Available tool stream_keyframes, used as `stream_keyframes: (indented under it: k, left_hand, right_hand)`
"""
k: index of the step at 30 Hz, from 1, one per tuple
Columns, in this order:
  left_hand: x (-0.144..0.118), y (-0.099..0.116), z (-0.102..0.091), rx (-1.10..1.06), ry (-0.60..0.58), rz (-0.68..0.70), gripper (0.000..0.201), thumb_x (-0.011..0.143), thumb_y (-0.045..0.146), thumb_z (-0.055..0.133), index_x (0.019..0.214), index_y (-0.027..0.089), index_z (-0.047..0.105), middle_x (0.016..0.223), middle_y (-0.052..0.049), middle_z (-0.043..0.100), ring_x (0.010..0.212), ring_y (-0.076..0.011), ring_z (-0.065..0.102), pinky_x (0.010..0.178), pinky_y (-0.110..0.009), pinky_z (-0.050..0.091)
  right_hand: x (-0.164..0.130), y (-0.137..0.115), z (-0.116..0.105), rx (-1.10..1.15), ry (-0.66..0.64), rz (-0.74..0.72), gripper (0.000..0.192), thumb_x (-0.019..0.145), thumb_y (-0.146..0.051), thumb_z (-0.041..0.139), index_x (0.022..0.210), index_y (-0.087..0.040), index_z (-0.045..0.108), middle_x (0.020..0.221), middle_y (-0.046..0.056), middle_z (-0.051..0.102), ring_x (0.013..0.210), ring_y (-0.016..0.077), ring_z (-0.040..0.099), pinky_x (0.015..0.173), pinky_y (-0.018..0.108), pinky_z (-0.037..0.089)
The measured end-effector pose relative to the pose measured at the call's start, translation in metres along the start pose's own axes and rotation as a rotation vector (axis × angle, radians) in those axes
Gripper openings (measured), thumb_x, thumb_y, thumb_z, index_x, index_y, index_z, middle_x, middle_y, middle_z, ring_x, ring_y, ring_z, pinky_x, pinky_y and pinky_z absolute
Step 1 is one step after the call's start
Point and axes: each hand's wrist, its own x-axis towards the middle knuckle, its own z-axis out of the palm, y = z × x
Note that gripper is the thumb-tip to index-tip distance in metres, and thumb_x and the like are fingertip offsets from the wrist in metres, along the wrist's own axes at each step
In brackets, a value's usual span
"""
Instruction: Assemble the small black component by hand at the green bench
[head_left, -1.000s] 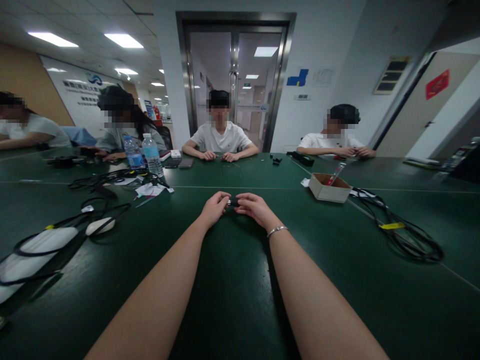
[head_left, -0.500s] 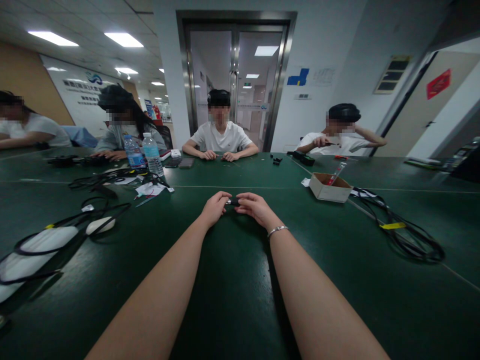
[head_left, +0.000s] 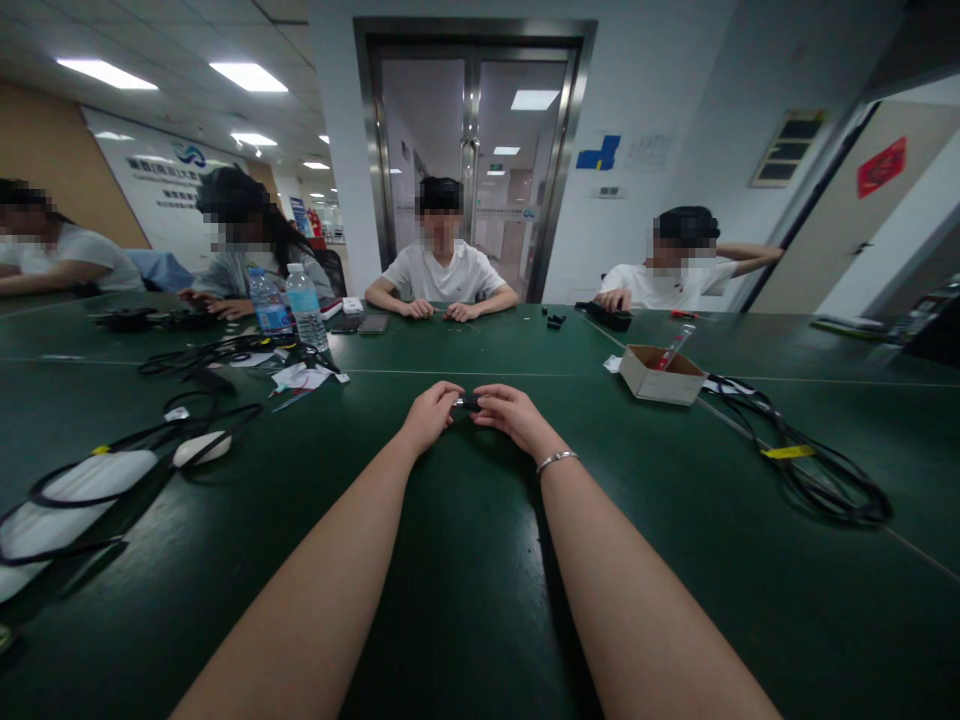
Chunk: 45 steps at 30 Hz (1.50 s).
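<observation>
Between my two hands is a small dark object (head_left: 469, 403) with a shiny metallic end on its left; it is too small for me to tell its kind. The fingers of my left hand (head_left: 433, 412) are closed in a pinch at the metallic end. From the other side my right hand (head_left: 508, 411) grips the black end, with a silver bracelet (head_left: 556, 460) at its wrist. Both hands are low over the green table (head_left: 465, 560), and the fingers partly hide the object.
Left are black cables (head_left: 82, 500), a white mouse-shaped thing (head_left: 202, 450), papers (head_left: 301, 376) and two water bottles (head_left: 306, 308). A small cardboard box (head_left: 660, 378) and a coiled cable (head_left: 817, 475) lie right. Several people sit across the table, one directly opposite (head_left: 441, 275).
My hands and the small object hold nearly the same pose. The person at the far right has lowered one hand to the black thing on the table.
</observation>
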Motion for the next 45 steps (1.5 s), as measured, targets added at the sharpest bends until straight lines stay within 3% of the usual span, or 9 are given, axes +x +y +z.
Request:
stream_keyframes:
  k: [4,13,19,25,31,36,41,45]
  left_hand:
    - [0.0000,0.0000,0.0000,-0.002,0.008,0.025,0.025,0.078,0.023,0.050,0.100,0.018,0.061,0.075,0.000,0.056,0.053,-0.0082,0.049,0.048,-0.019,0.039]
    - [-0.0013,0.0007,0.0001,-0.011,-0.001,0.016,0.030,0.086,0.040,0.045,0.098,0.017,0.060,0.066,0.000,0.055,0.052,-0.0091,0.049,0.048,-0.020,0.039]
    - [-0.0007,-0.0006,0.0001,0.010,0.006,0.025,0.024,0.081,0.027,0.047,0.100,0.019,0.060,0.072,0.001,0.056,0.054,-0.0090,0.050,0.049,-0.020,0.039]
    - [-0.0012,-0.0006,0.0004,0.011,-0.024,0.054,0.030,0.086,0.039,0.043,0.098,0.018,0.060,0.059,0.002,0.052,0.051,-0.0098,0.047,0.049,-0.020,0.036]
    - [-0.0011,0.0015,-0.0002,0.009,-0.015,0.013,0.026,0.079,0.024,0.046,0.100,0.019,0.060,0.069,0.002,0.054,0.052,-0.0091,0.048,0.051,-0.021,0.038]
    - [-0.0023,0.0032,0.0006,0.006,-0.027,0.022,0.028,0.085,0.035,0.042,0.097,0.018,0.060,0.062,0.002,0.052,0.050,-0.0098,0.046,0.049,-0.021,0.036]
    - [-0.0018,0.0020,0.0004,0.009,-0.012,0.021,0.025,0.079,0.027,0.048,0.099,0.019,0.060,0.070,0.001,0.055,0.053,-0.0090,0.048,0.051,-0.021,0.038]
    - [-0.0017,0.0011,0.0003,0.011,-0.025,0.034,0.027,0.084,0.034,0.044,0.099,0.018,0.060,0.064,0.002,0.053,0.052,-0.0096,0.047,0.049,-0.020,0.037]
  right_hand:
    - [0.0007,0.0004,0.0004,0.003,0.008,0.003,0.015,0.079,0.001,0.059,0.086,-0.012,0.063,0.073,0.004,0.066,0.055,0.0106,0.065,0.056,0.018,0.058]
    - [0.0014,0.0013,-0.0008,-0.006,-0.002,-0.003,0.015,0.079,-0.001,0.061,0.087,-0.013,0.064,0.073,0.003,0.066,0.057,0.0104,0.065,0.058,0.018,0.058]
    - [0.0002,0.0000,0.0006,-0.007,0.010,0.005,0.016,0.080,0.001,0.058,0.087,-0.012,0.063,0.073,0.004,0.066,0.055,0.0101,0.065,0.057,0.017,0.058]
    - [0.0012,0.0010,-0.0002,0.007,-0.002,0.002,0.015,0.079,0.000,0.061,0.087,-0.013,0.063,0.073,0.003,0.066,0.055,0.0105,0.065,0.057,0.018,0.058]
    - [0.0017,0.0014,-0.0003,0.002,0.004,0.002,0.014,0.078,-0.001,0.064,0.086,-0.013,0.064,0.074,0.004,0.066,0.056,0.0105,0.065,0.057,0.018,0.058]
    - [0.0007,0.0009,0.0001,-0.003,0.002,-0.003,0.014,0.078,-0.001,0.063,0.087,-0.012,0.063,0.074,0.004,0.066,0.056,0.0107,0.065,0.057,0.019,0.058]
    - [-0.0003,-0.0002,0.0009,0.001,0.004,0.000,0.015,0.079,0.001,0.059,0.086,-0.012,0.063,0.073,0.004,0.066,0.056,0.0112,0.065,0.057,0.019,0.058]
    - [-0.0009,-0.0003,0.0012,0.000,0.003,-0.008,0.017,0.080,0.001,0.057,0.087,-0.012,0.063,0.071,0.003,0.065,0.056,0.0111,0.065,0.058,0.019,0.058]
